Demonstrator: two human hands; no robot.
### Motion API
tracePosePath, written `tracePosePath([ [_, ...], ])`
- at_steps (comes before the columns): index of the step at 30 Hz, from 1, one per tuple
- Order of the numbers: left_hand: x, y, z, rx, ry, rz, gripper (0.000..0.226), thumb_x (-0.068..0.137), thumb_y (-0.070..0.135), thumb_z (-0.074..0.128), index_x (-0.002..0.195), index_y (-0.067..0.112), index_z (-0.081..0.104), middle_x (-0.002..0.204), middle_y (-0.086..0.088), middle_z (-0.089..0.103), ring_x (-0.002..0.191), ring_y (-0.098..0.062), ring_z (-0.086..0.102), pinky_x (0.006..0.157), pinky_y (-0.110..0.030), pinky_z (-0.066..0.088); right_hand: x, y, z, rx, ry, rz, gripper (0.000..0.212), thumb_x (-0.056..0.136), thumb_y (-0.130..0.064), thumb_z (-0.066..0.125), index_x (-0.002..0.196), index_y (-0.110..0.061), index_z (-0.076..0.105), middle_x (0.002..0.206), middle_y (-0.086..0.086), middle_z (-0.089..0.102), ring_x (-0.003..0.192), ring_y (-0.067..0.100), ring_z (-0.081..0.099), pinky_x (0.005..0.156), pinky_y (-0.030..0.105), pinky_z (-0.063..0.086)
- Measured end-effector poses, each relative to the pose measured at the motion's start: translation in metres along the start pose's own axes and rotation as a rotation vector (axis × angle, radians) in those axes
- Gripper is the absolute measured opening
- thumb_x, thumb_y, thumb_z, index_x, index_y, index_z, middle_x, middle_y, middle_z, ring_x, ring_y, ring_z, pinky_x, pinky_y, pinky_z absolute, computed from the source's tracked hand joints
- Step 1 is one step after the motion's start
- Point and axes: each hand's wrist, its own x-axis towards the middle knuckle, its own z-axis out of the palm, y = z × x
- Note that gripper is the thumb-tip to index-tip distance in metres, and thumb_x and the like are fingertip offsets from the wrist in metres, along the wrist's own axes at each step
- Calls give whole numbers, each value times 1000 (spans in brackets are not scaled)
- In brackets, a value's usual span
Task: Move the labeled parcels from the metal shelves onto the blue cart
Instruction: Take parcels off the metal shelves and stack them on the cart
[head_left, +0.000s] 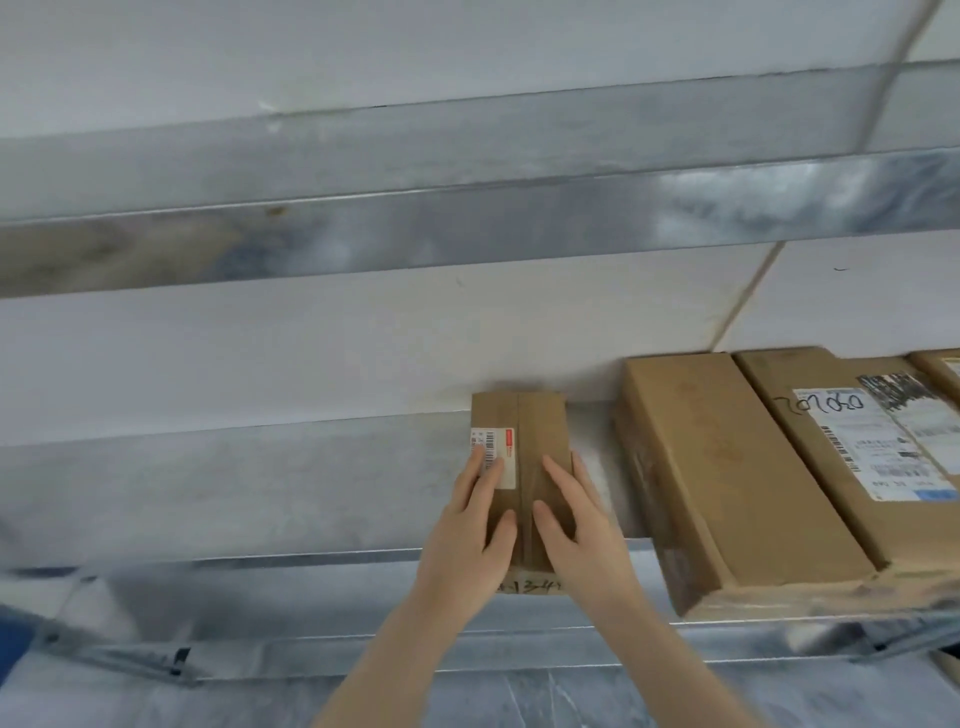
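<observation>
Head view puts you at the pick-up step: both hands are on the small parcel (524, 421), which sits on the metal shelf (260, 483) with its near end just over the front lip. It has not yet been lifted. Your left hand (467, 530) lies along the parcel's left side, its fingers (485, 473) straight and flat across the label (493, 452), thumb resting on top. Your right hand (579, 525) mirrors it on the right edge, fingers (566, 478) straight, thumb on top. Neither hand is curled round the box; you are pressing it between them rather than clutching it.

Next, I judge, you need to squeeze inward, draw the parcel toward you off the lip, then turn to the cart, which is not in view here.

The parcel is a narrow brown cardboard box, taped along its length, with a small white barcode label bearing a red patch near the far left corner. Dark handwriting marks its front face, too blurred to read. It stands apart from the larger carton (727, 467) to its right, so nothing should snag.
</observation>
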Motion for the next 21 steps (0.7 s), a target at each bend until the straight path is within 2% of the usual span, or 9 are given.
tracePosePath([
  [2, -24, -10, -29, 27, 71, -46, 56, 98, 36, 38, 149, 39, 15, 147, 43, -9, 132, 5, 30, 95, -24, 46, -10, -23, 23, 28, -65, -45, 48, 95, -30, 51, 139, -43, 37, 154, -22, 13, 124, -10, 30, 84, -1, 34],
  [5, -76, -25, -88, 101, 205, -162, 57, 97, 40, 36, 148, 43, 10, 142, 46, -17, 129, 6, 33, 91, -19, 45, -31, -68, 71, 63, -183, -139, 47, 94, -27, 54, 135, -45, 41, 152, -23, 17, 121, -10, 34, 87, 0, 31],
  [9, -176, -50, -175, 188, 436, -360, 60, 95, 42, 33, 150, 39, 10, 145, 40, -18, 135, -7, 33, 97, -29, 45, -76, -143, 163, 47, -452, -291, 47, 92, -27, 56, 124, -56, 37, 155, -17, 19, 133, 12, 37, 102, 30, 37],
  [11, -228, -66, -219, 212, 551, -470, 61, 94, 44, 33, 150, 38, 10, 146, 40, -18, 137, -6, 30, 95, -28, 44, -106, -186, 215, 71, -590, -363, 49, 92, -24, 57, 122, -56, 36, 155, -15, 20, 135, 14, 35, 105, 35, 34],
  [14, -299, -90, -286, 229, 707, -597, 61, 95, 44, 33, 151, 37, 10, 144, 42, -19, 139, -2, 23, 98, -23, 38, -150, -251, 290, 154, -747, -462, 51, 91, -20, 57, 123, -56, 41, 152, -20, 23, 134, 5, 34, 106, 28, 31],
  [17, -359, -113, -355, 273, 829, -648, 60, 96, 43, 32, 151, 40, 8, 145, 42, -20, 140, 2, 14, 97, -23, 39, -191, -316, 362, 242, -863, -545, 47, 92, -21, 57, 127, -50, 48, 146, -22, 32, 121, -20, 30, 95, 3, 25],
  [21, -420, -141, -444, 365, 915, -679, 59, 98, 40, 33, 152, 31, 10, 155, 26, -11, 143, -5, 16, 107, -30, 35, -231, -394, 443, 341, -989, -634, 45, 92, -27, 57, 131, -47, 47, 150, -24, 26, 128, -15, 23, 93, 6, 25],
])
